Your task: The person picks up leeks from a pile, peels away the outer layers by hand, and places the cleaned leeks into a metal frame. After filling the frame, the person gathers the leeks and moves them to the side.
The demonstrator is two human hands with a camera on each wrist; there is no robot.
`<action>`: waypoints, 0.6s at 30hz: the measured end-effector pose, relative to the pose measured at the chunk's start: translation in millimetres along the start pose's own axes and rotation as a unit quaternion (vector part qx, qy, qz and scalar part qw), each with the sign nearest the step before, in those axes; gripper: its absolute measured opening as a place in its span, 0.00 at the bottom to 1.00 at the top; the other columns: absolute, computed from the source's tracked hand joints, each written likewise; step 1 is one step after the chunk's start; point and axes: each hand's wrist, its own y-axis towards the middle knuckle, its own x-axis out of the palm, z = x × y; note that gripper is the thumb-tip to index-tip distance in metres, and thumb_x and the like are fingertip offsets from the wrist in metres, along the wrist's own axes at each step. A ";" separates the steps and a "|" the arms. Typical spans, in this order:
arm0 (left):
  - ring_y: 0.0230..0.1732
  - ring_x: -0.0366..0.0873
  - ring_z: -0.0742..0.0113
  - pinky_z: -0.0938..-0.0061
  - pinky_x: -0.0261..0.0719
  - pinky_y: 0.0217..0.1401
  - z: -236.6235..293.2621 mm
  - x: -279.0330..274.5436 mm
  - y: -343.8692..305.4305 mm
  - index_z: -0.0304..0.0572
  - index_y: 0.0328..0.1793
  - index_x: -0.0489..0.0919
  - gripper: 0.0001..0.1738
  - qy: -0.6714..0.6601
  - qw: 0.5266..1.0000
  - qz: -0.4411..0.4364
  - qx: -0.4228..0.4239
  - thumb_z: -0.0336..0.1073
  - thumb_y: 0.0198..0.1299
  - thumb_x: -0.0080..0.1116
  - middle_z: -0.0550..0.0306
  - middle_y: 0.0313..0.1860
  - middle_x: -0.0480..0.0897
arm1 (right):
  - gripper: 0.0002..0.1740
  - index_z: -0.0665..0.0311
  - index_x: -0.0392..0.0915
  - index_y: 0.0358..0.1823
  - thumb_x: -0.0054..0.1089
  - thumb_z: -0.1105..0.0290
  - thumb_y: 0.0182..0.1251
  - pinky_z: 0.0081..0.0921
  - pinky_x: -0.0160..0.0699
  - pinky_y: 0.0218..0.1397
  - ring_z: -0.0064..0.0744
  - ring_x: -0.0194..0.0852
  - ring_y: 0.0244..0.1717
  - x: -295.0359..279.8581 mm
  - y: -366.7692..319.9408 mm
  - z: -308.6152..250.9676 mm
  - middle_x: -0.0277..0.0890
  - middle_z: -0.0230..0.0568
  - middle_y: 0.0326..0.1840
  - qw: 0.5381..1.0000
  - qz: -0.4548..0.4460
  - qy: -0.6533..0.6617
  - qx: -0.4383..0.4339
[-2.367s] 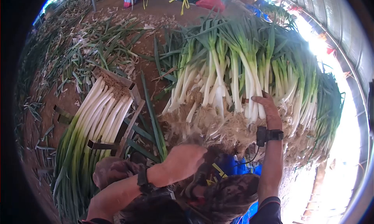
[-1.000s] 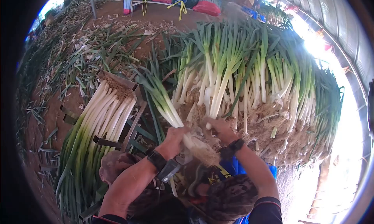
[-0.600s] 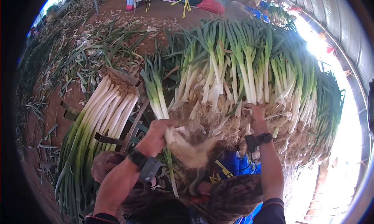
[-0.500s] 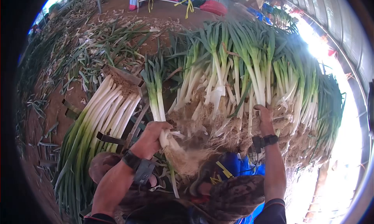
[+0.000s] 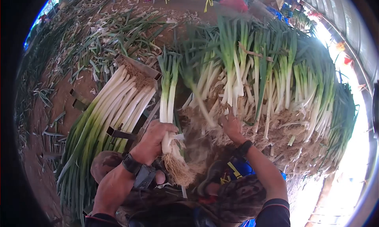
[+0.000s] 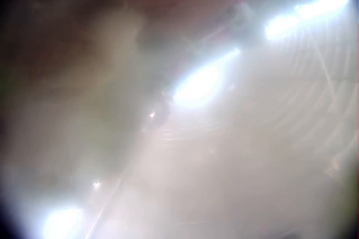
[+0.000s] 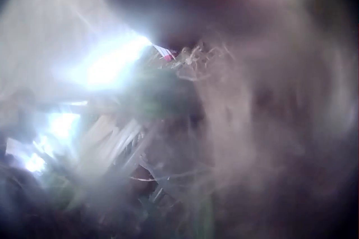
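Observation:
In the head view my left hand [image 5: 152, 140] grips a small bunch of long green onions [image 5: 169, 97] near the base, leaves upward and shaggy roots hanging below the fist. My right hand [image 5: 232, 128] is at the front of a big heap of green onions [image 5: 288, 77], beside the roots. A single blurred green onion [image 5: 202, 104] slants down to the right hand's thumb side; I cannot tell whether the hand pinches it. The left wrist view is a blur. The right wrist view shows blurred stalks [image 7: 115, 141] and roots [image 7: 199, 59].
At the left a metal rack [image 5: 138, 65] holds a row of green onions [image 5: 118, 97], roots at the far end. Leaf scraps [image 5: 122, 37] litter the ground behind it. Filled red-bottomed bags [image 5: 233, 3] stand at the back. Blue material [image 5: 242, 168] lies near the knees.
My right hand has come left and slightly down along the heap, and a blurred stalk now shows beside it. My left hand still grips its bunch, which hangs straighter.

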 end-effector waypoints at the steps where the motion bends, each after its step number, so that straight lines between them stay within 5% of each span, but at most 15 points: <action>1: 0.52 0.76 0.50 0.59 0.71 0.60 1.8 -2.5 2.2 0.49 0.52 0.79 0.22 0.018 1.000 -0.011 0.019 0.29 0.50 0.72 0.57 0.47 0.83 | 0.41 0.63 0.50 0.78 0.56 0.56 0.70 0.48 0.78 0.48 0.57 0.83 0.43 9.6 6.1 7.9 0.83 0.58 0.43 0.999 0.041 -0.024 -0.014; 4: 0.53 0.76 0.50 0.59 0.71 0.60 -6.3 1.2 0.4 0.50 0.51 0.78 0.23 0.047 0.998 -0.025 0.033 0.31 0.48 0.73 0.57 0.47 0.83 | 0.32 0.67 0.60 0.72 0.55 0.62 0.71 0.38 0.80 0.41 0.42 0.81 0.35 32.6 25.2 34.5 0.81 0.49 0.40 0.987 0.082 0.137 -0.006; 7: 0.53 0.76 0.50 0.59 0.70 0.60 -6.4 0.1 0.5 0.50 0.51 0.78 0.24 0.048 0.998 -0.039 0.024 0.33 0.47 0.75 0.57 0.47 0.83 | 0.22 0.69 0.70 0.60 0.57 0.63 0.71 0.30 0.79 0.36 0.28 0.74 0.30 31.8 47.1 58.2 0.75 0.40 0.36 0.994 -0.015 0.063 -0.086; 8: 0.53 0.76 0.50 0.60 0.69 0.61 -5.1 -1.1 0.6 0.50 0.51 0.78 0.24 0.040 0.998 -0.048 0.019 0.34 0.47 0.75 0.57 0.48 0.83 | 0.22 0.69 0.70 0.60 0.57 0.63 0.71 0.30 0.79 0.36 0.28 0.74 0.30 33.2 47.7 62.7 0.75 0.40 0.36 0.994 -0.017 0.063 -0.086; 10: 0.53 0.76 0.50 0.60 0.68 0.62 -6.6 2.7 -1.6 0.50 0.52 0.78 0.24 0.039 0.998 -0.046 0.021 0.34 0.48 0.76 0.57 0.48 0.83 | 0.18 0.69 0.72 0.49 0.58 0.60 0.71 0.29 0.79 0.32 0.25 0.72 0.28 11.6 26.0 23.1 0.71 0.35 0.32 0.935 -0.058 0.341 0.085; 16: 0.54 0.76 0.51 0.60 0.65 0.64 -4.1 3.2 -5.3 0.49 0.53 0.77 0.25 0.034 0.997 -0.066 0.001 0.36 0.49 0.76 0.57 0.50 0.82 | 0.22 0.71 0.72 0.47 0.60 0.55 0.72 0.28 0.81 0.31 0.27 0.72 0.28 3.1 9.6 -11.2 0.69 0.34 0.31 0.869 -0.039 0.479 0.120; 18: 0.54 0.76 0.51 0.60 0.64 0.65 0.7 1.9 -4.0 0.49 0.53 0.77 0.24 0.029 0.997 -0.069 -0.008 0.36 0.50 0.75 0.57 0.50 0.82 | 0.23 0.71 0.73 0.48 0.59 0.54 0.72 0.28 0.81 0.34 0.27 0.72 0.29 -3.7 9.9 -14.5 0.70 0.34 0.32 0.894 -0.083 0.429 0.095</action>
